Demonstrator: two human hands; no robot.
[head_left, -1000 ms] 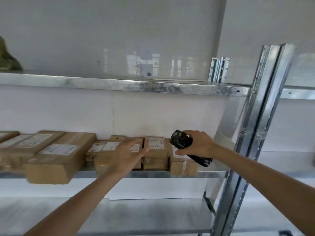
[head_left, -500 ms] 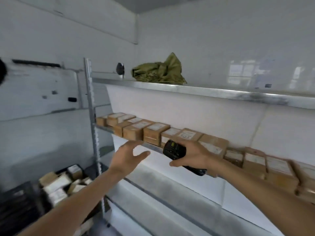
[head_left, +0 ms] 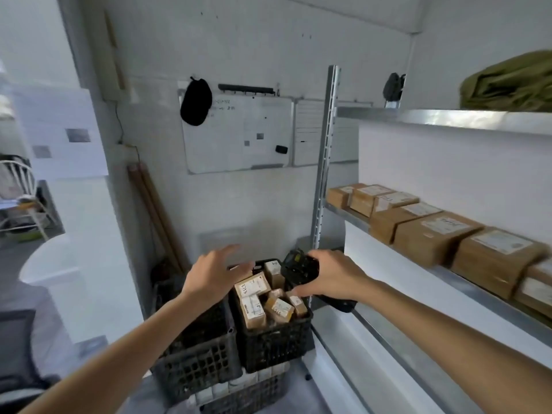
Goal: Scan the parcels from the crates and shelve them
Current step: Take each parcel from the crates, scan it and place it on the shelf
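Note:
My right hand (head_left: 334, 276) grips a black handheld scanner (head_left: 300, 268) above the right side of a black plastic crate (head_left: 277, 342). Several brown cardboard parcels (head_left: 254, 300) with white labels lie in that crate. My left hand (head_left: 213, 274) hovers with fingers spread over the crate's left rim and holds nothing. A row of labelled parcels (head_left: 430, 237) lines the metal shelf (head_left: 478, 282) on the right.
A second black crate (head_left: 197, 360) stands left of the first, and another crate (head_left: 239, 395) lies beneath. The shelf's metal upright (head_left: 324, 162) rises behind the crates. A whiteboard (head_left: 239, 135) hangs on the wall. A green bag (head_left: 507, 85) sits on the top shelf.
My view has swung left and down from the shelf to the crates. Both hands have come away from the shelved parcels and now hover over the crate, the scanner still in the right.

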